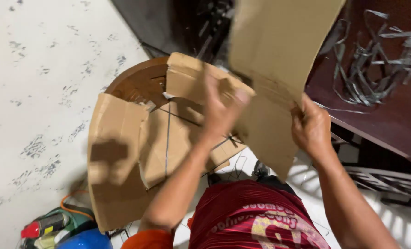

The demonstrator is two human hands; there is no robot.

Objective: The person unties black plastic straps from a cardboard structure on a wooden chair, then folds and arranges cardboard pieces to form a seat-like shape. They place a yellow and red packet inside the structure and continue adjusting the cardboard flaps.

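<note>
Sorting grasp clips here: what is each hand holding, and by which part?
Right hand grips the large cardboard sheet at its lower right edge. Left hand touches that sheet's left edge; whether it grips is unclear.

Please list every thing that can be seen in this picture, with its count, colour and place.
cardboard sheet: one, brown, raised at upper centre, held by the right hand.
flattened cardboard box: one, brown, lying over the wooden stool.
round wooden stool: one, dark brown, under the cardboard.
dark table: one, maroon, at right.
metal strips: a pile, grey, on the table.
spray can: one, red cap, bottom left.
blue object: one, bottom left, kind unclear.
floor: white, speckled, at left.
red shorts: one pair, bottom centre.
left hand: on the cardboard, blurred.
right hand: grip on the sheet's edge.
</note>
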